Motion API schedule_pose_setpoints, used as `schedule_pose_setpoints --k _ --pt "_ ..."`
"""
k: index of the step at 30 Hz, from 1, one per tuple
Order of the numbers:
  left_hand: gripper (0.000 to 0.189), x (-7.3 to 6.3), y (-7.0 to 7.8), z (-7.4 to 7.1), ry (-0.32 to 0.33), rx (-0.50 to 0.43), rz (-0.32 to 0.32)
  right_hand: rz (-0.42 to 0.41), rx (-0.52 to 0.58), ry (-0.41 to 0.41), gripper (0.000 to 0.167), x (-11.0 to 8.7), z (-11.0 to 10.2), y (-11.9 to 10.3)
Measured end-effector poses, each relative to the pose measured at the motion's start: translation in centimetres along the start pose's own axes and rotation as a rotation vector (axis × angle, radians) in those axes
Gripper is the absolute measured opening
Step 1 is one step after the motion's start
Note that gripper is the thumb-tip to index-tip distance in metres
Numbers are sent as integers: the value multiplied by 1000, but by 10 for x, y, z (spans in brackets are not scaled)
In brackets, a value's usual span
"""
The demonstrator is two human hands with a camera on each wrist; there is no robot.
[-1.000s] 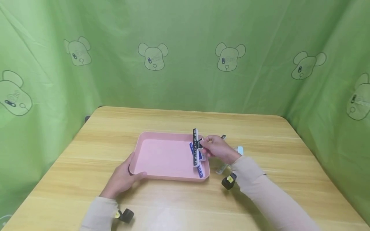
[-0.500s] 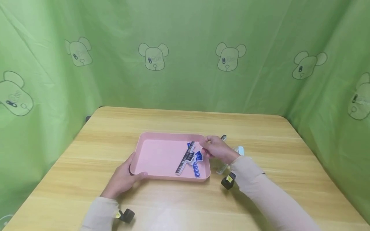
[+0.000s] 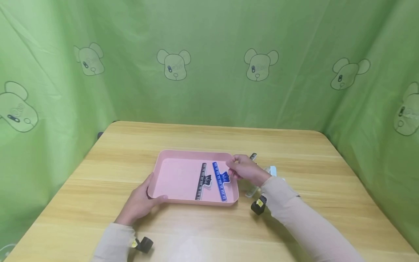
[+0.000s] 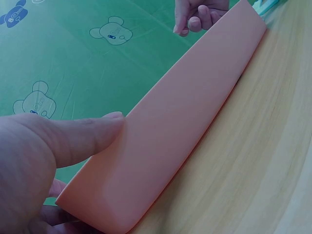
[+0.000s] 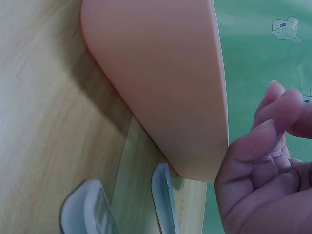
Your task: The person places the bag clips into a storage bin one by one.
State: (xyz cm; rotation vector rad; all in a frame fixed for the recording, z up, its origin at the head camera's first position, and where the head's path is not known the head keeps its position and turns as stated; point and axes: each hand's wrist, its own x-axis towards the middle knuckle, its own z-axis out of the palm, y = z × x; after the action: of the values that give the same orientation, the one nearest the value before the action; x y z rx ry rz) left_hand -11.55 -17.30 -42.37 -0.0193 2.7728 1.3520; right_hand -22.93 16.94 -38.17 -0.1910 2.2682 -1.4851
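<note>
My left hand grips the near-left corner of a pink tray, thumb against the front wall in the left wrist view and fingers around the side. Inside the tray's right half lie two piano-keyboard clips, a black one and, to its right, a blue one. The two lie apart from each other. My right hand hovers at the tray's right rim with loosely bent fingers. In the right wrist view nothing sits between its fingers.
Right of the tray, partly behind my right hand and wrist, more clips lie on the wooden table: a black keyboard end, a pale blue piece and a whitish end. A green curtain surrounds the table.
My right hand has let go of the black clip. It dropped across the blue clip, then slid left and now lies beside it. The left hand has stayed on the tray.
</note>
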Motion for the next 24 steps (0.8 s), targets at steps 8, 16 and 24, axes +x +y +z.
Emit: schedule_pose_setpoints --k 8,16,24 --pt "103 1 -2 0 3 2 7 -8 -14 -4 25 3 -6 5" --pt "103 1 0 -1 -1 7 15 -6 -49 22 22 2 -18 10" --pt "103 1 -1 0 2 4 18 -6 -64 29 24 -5 -33 18"
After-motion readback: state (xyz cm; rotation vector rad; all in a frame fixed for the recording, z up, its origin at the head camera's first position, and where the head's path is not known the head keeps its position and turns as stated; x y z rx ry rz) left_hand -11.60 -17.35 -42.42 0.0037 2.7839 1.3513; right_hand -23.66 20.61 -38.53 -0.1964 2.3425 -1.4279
